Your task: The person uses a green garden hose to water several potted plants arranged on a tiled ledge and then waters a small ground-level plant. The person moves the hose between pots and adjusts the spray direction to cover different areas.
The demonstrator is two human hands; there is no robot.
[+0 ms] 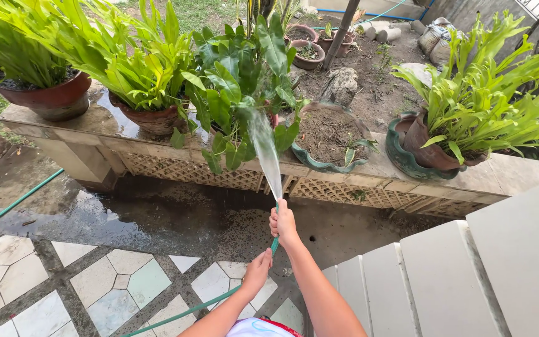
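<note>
Over the wet patio floor [157,218], your right hand [283,222] reaches forward at 12 o'clock from your body, arm nearly straight, its grip closed tight around the end of the green hose [207,304]. Your left hand [257,272] sits lower, at 7 o'clock from the right one, its grip wrapped around the same hose further back along its run. From there the hose trails off to 8 o'clock across the tiles [113,284] and out of the bottom edge.

A fan of water [264,150] leaves the hose end just above your right fist and rises toward 12 o'clock, striking the broad-leafed plant [238,81] on the concrete ledge [375,167]. At 1 o'clock from the grip stands a green glazed pot [319,163] of bare soil, and at 2 o'clock a leaning clay pot [432,153] with a fern. At 10 and 11 o'clock stand two more ferns in brown pots [48,100]. A second stretch of hose [17,203] crosses the floor at 9 o'clock.
</note>
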